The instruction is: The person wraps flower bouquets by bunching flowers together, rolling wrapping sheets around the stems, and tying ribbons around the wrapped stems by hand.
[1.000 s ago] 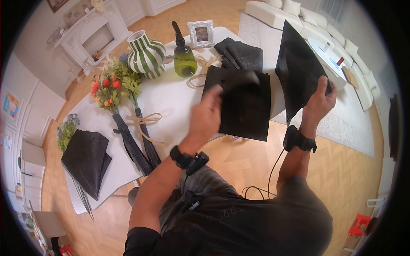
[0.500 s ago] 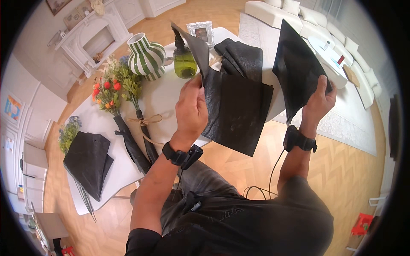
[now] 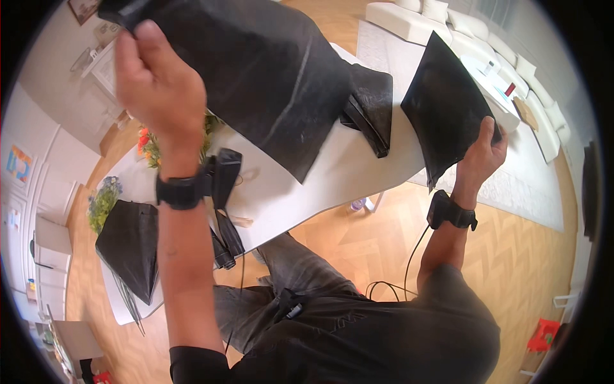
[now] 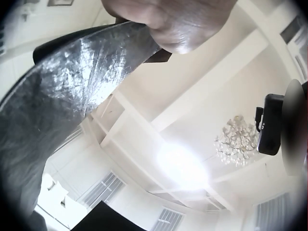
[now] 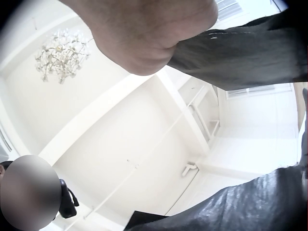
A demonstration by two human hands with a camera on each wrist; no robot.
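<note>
High over the table's left part, my left hand (image 3: 160,93) grips the edge of a large sheet of black wrapping paper (image 3: 268,83), which is spread out to the right with a crease across it. The left wrist view shows the same sheet (image 4: 82,82) shining under the fingers. At the right, beside the table, my right hand (image 3: 483,153) pinches another piece of black wrapping paper (image 3: 444,102) by its lower right edge, thumb on top. More black wrapping paper (image 3: 377,96) lies folded on the table between the two, partly covered by the raised sheet.
On the white table (image 3: 326,182) lie a bouquet of blue flowers (image 3: 105,198) in a black wrap (image 3: 131,246) and a bouquet with red flowers (image 3: 150,144), partly behind my left arm. The raised sheet hides the table's back. A white sofa (image 3: 409,19) stands beyond.
My left hand has taken hold of the large sheet, lifted it off the stack and carried it up and left, covering the vase, bottle and photo frame from view. My right hand stays nearly still.
</note>
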